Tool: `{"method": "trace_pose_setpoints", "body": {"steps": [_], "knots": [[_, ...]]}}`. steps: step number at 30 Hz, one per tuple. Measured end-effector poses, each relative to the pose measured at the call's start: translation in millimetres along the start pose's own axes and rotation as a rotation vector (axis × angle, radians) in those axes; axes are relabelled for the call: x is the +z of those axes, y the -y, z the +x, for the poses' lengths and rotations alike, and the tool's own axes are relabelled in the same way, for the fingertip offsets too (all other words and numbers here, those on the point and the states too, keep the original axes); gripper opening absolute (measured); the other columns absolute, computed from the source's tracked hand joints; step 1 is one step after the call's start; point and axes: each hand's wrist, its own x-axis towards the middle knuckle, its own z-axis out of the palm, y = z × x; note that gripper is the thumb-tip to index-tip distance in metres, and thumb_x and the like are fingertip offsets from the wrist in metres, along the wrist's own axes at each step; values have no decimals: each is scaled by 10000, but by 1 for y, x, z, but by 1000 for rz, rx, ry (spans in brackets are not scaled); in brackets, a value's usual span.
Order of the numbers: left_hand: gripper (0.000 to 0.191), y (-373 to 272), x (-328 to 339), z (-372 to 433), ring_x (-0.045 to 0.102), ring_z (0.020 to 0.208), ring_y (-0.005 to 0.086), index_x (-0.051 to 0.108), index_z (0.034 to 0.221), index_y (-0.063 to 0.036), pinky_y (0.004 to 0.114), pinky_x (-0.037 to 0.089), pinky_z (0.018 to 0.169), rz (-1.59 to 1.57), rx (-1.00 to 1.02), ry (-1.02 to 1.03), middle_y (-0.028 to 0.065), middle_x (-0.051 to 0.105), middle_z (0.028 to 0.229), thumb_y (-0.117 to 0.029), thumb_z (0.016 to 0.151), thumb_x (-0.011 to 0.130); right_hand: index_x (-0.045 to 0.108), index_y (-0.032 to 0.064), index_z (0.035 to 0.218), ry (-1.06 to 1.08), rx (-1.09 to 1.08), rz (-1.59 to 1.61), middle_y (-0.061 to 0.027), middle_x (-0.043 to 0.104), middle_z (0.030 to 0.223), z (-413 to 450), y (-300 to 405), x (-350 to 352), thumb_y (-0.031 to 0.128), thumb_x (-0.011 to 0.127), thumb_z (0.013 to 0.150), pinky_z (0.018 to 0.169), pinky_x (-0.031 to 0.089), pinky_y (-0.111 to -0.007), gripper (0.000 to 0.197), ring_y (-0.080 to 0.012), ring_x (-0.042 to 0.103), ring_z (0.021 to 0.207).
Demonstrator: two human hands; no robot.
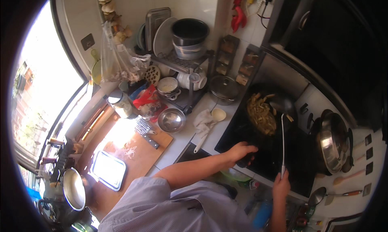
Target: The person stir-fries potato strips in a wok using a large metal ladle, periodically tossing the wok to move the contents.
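My left hand [242,153] is closed around a black handle [243,162] at the near side of a dark wok [263,88]. The wok sits on the black cooktop [298,159]. Yellow-brown strips of food [260,115] lie heaped in its left part, perhaps cut potato or another vegetable. My right hand [281,183] grips the near end of a long-handled metal cooking utensil [283,141]. Its far end reaches into the right side of the wok beside a few loose strips. Dark shadow hides the exact shape of its head.
Left of the cooktop are a lidded pot [224,88], a white ladle [219,114] with a cloth [203,122], and a metal bowl [171,120]. A knife [150,141] lies on the wooden board [165,139]. Pans [332,141] stand against the right wall.
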Motion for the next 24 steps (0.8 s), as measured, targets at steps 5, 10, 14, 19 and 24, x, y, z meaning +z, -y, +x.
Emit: {"method": "trace_pose_setpoints", "body": {"steps": [5, 10, 14, 19, 24], "knots": [[315, 3, -11, 5, 586, 571, 194, 530, 1050, -41, 310, 484, 495, 5, 22, -24, 89, 604, 777, -247, 852, 664, 533, 59, 1254, 30, -1, 183, -205, 668, 900, 9, 21, -14, 245, 578, 911, 647, 505, -477, 393, -417, 638, 772], [306, 4, -8, 8, 577, 565, 184, 521, 1039, -49, 317, 470, 465, 46, -4, 1, 85, 605, 781, -266, 864, 648, 582, 50, 1124, 325, 274, 997, -26, 535, 651, 2, 21, -19, 300, 585, 945, 520, 440, -270, 308, -116, 510, 542], [307, 5, -12, 2, 576, 565, 180, 519, 1043, -56, 322, 465, 459, 51, -7, -23, 82, 605, 781, -276, 868, 642, 575, 54, 1121, 504, 478, 1169, 6, 508, 649, -5, 42, -41, 292, 574, 956, 496, 417, -243, 289, -85, 489, 539], [289, 7, -2, 7, 574, 569, 179, 524, 1027, -73, 320, 461, 459, 81, -26, 18, 82, 607, 785, -277, 864, 648, 555, 49, 1114, 22, 148, 695, -74, 593, 682, -20, 14, -1, 296, 594, 938, 496, 469, -343, 306, -197, 570, 520], [280, 12, -12, 16, 559, 550, 178, 541, 1022, -93, 301, 435, 443, 66, -30, -49, 79, 613, 774, -302, 866, 642, 519, 63, 1029, 44, 116, 351, -140, 656, 779, -27, 21, 7, 334, 602, 909, 539, 497, -427, 308, -330, 652, 652]]}}
